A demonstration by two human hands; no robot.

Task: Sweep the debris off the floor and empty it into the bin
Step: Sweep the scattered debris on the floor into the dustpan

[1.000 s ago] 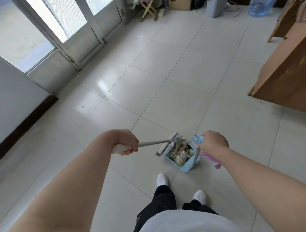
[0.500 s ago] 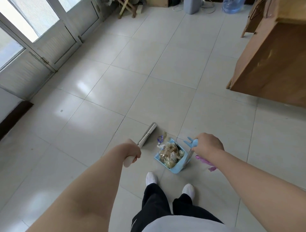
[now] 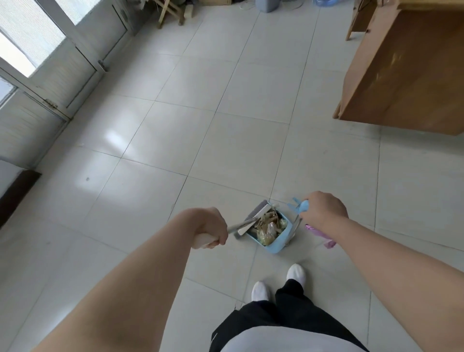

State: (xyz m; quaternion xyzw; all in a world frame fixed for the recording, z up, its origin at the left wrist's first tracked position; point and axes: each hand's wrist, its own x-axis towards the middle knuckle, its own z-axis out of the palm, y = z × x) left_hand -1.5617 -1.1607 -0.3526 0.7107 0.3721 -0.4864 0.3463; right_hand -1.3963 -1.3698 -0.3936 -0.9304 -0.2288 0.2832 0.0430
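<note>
My left hand (image 3: pixel 210 229) grips the white end of a broom handle, and the grey broom head (image 3: pixel 254 215) lies against the left rim of a light blue dustpan (image 3: pixel 275 245). The pan stands on the tiled floor just ahead of my feet and holds a heap of crumpled wrappers and paper debris (image 3: pixel 268 226). My right hand (image 3: pixel 322 210) grips the blue top of the dustpan's upright handle. A pink wrapper (image 3: pixel 319 235) shows below my right wrist. A grey bin (image 3: pixel 268 5) stands at the far wall, cut off by the frame's top.
A wooden desk (image 3: pixel 411 70) fills the upper right. Metal-framed glass doors (image 3: pixel 50 62) run along the left. A wooden stool (image 3: pixel 173 12) and a blue water bottle (image 3: pixel 326 2) stand at the far wall. My white-socked feet (image 3: pixel 278 284) are below the pan.
The broom head, which had swung out to the left of the pan, is back against its left rim. The view has turned a little left, and the desk sits further right.
</note>
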